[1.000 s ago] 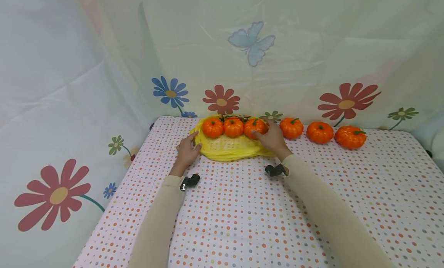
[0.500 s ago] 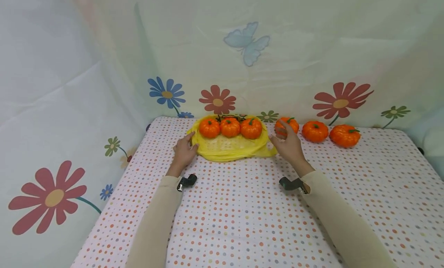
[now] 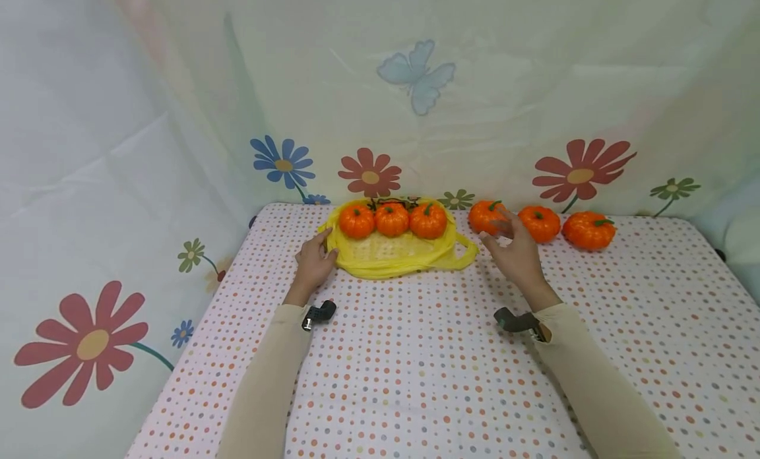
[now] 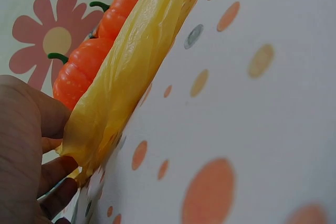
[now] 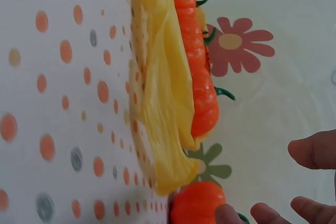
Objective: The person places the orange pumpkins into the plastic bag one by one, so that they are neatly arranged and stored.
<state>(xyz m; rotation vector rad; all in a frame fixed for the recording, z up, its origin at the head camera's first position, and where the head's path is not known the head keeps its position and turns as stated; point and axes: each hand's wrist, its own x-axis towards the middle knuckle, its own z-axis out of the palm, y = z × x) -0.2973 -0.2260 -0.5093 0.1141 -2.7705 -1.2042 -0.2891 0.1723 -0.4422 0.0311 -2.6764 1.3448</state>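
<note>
A yellow plastic bag [image 3: 386, 264] lies on the table with its mouth spread, and three small orange pumpkins [image 3: 392, 219] with green stems sit in a row in it. My left hand [image 3: 315, 264] holds the bag's left edge; in the left wrist view its fingers [image 4: 58, 174] lie about the yellow film [image 4: 113, 85]. My right hand [image 3: 519, 254] is held with fingers spread just in front of another pumpkin [image 3: 485, 216], right of the bag. It holds nothing. In the right wrist view, fingertips [image 5: 265, 213] overlap that pumpkin [image 5: 197, 203]; whether they touch cannot be told.
Two more pumpkins, a middle one [image 3: 539, 223] and a larger end one [image 3: 589, 231], stand further right along the table's back edge. A dotted cloth [image 3: 392, 367] covers the table. A flower-printed curtain [image 3: 505, 103] hangs behind and at the left.
My right hand has let go of the third pumpkin in the bag and moved right to the pumpkin beside it. The bag's right handle is now uncovered. My left hand stays at the bag's edge.
</note>
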